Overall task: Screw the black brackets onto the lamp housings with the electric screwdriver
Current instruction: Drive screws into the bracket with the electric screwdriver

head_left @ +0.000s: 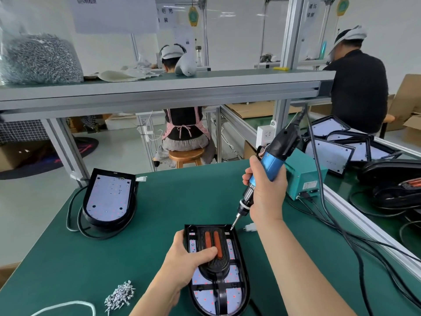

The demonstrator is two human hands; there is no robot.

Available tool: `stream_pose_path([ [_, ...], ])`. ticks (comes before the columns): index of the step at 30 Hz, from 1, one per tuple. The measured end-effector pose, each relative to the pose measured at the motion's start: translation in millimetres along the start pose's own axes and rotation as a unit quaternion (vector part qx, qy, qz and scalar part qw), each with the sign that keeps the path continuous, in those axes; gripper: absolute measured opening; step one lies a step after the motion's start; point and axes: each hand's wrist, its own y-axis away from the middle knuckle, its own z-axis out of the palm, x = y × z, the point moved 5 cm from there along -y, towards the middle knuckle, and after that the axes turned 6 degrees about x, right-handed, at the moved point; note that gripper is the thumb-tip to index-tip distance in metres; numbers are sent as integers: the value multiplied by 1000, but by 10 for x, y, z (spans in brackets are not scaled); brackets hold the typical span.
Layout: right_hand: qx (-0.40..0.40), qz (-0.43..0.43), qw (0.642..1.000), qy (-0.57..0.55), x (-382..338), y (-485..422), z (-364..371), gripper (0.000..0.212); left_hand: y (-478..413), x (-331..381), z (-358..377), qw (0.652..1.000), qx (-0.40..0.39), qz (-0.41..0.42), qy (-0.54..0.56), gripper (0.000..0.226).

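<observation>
**Head view: putting a screw in at the far right corner**

The lamp housing [243, 270] lies flat on the green surface [159, 213], right in front of the person. The black bracket [216, 266] sits on top of it. The left hand [191, 256] holds the bracket down, with its fingers curled over the middle and its thumb at the left edge. The right hand [267, 192] is wrapped around the electric screwdriver [271, 160]. The tool leans, and its thin tip touches or almost touches the far right corner of the housing. I cannot tell if a screw is on the tip; it is too small to see.

I think the step now is to drive that corner screw. To do it well:

- Stand the tool up straighter, so the tip goes right down into the hole. A leaning tip may slip off and scratch the housing.
- Press down softly first, then let the tool spin.
- The left hand should press hard enough that the bracket does not turn or slide.
- The left fingers are well away from the tip. That is a safe place for them.
- Watch the black cord [337, 226] on the right, so it does not pull the tool to the side.

More screws wait in a little pile [119, 295] near the left arm. Another housing [109, 199] lies further back on the left.
</observation>
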Motion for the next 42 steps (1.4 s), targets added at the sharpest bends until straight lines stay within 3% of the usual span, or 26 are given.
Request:
stream_pose_path([
  [20,-67,15,997,35,216,66,49,16,17,21,17,1000,-8,9,16,58],
  [42,-69,8,997,45,234,60,78,17,21,49,16,1000,0,10,16,58],
])
